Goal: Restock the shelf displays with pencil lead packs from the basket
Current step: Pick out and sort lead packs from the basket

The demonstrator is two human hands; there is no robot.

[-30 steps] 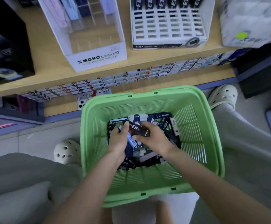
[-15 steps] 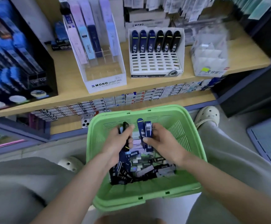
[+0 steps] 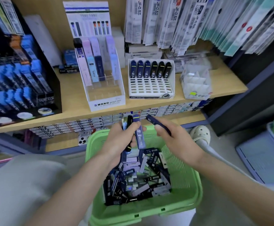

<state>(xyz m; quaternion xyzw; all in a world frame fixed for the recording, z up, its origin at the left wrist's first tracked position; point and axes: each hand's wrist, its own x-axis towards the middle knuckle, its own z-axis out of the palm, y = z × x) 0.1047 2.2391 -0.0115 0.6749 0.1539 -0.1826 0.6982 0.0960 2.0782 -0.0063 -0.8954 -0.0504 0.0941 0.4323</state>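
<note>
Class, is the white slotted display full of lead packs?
No: the white slotted display holds lead packs only in its back row.

We have open air from the rim of the green basket (image 3: 190, 168) up to the wooden shelf (image 3: 71, 95). There the white slotted display (image 3: 151, 87) has its lower rows open below one filled top row, hemmed by the MONO display (image 3: 105, 95) on its left and a clear box (image 3: 196, 82) on its right, with hanging refill packs (image 3: 182, 22) crowding the space above.
</note>
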